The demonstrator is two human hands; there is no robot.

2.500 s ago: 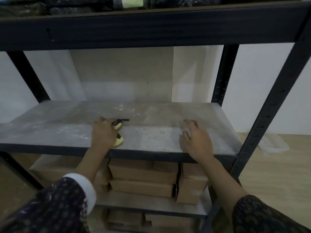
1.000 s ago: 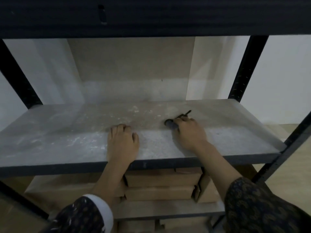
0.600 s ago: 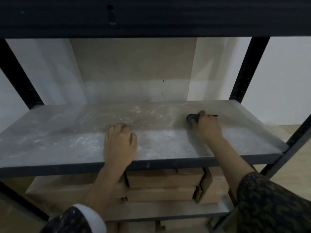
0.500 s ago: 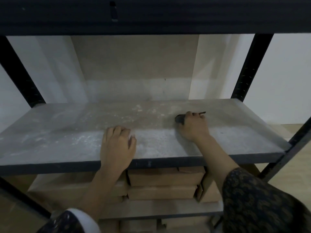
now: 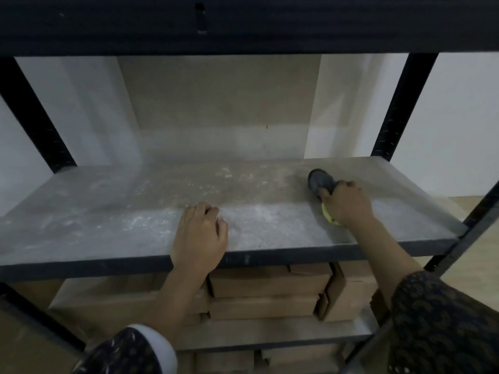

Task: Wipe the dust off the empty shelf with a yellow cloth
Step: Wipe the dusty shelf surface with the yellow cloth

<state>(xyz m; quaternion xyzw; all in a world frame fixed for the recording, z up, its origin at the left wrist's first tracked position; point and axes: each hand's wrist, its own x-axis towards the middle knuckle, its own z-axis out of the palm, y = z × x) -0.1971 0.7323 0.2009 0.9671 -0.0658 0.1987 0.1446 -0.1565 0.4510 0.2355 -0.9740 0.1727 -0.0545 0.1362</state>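
Observation:
The grey dusty shelf [image 5: 135,211] spans the view at mid height. My right hand [image 5: 347,202] presses a yellow cloth [image 5: 329,217] onto the right part of the shelf; only a yellow edge shows under the palm, and a dark grey end [image 5: 320,181] sticks out beyond the fingers. My left hand [image 5: 198,234] rests flat on the shelf's front edge near the middle, fingers loosely curled, holding nothing. White dust streaks lie left of and between the hands.
Black metal uprights [image 5: 399,103] stand at the shelf corners, and a dark upper shelf beam [image 5: 243,22] hangs low overhead. Cardboard boxes [image 5: 267,282] are stacked on the lower shelf. A wall is close behind the shelf.
My right hand has swept the cloth back to the right along the shelf. My left hand has stayed at the front edge. Earlier, the cloth was in my left hand.

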